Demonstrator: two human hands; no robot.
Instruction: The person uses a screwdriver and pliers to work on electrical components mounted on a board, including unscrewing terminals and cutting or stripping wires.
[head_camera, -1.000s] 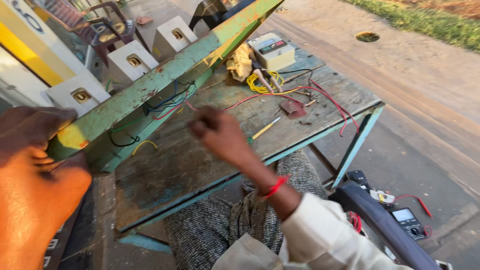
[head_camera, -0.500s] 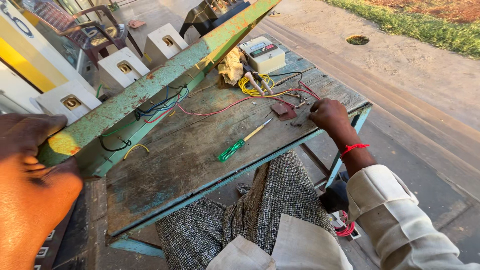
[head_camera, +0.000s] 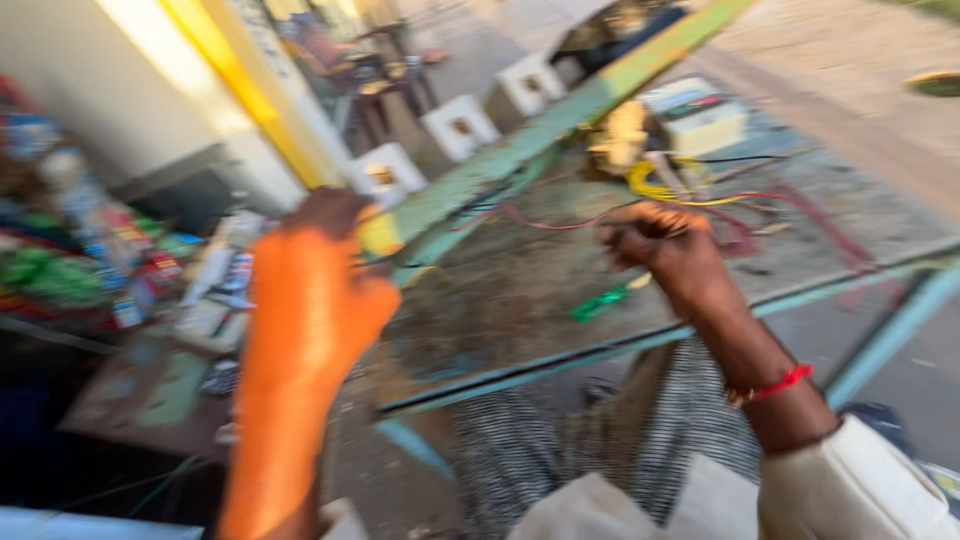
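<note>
In the head view, heavily blurred, the scene has swung toward the left since half a second ago, so a cluttered stall of coloured goods (head_camera: 70, 260) now fills the left edge. The right hand (head_camera: 665, 250), which was at the counter's right edge before, now sits at centre right of the frame over the worn counter (head_camera: 500, 300), its grip curled into a loose fist; whether it pinches a red wire (head_camera: 545, 222) that runs up to it cannot be told through the blur. The left hand (head_camera: 320, 280) has risen from the lower left corner to left of centre, its grip closed at the end of the green and yellow bar (head_camera: 520, 150). The green-handled screwdriver (head_camera: 600, 302) lies on the counter just below the right hand. A tangle of yellow wire (head_camera: 650, 185) and a pale box-shaped meter (head_camera: 700, 120) sit at upper right; nothing shows inside any container.
</note>
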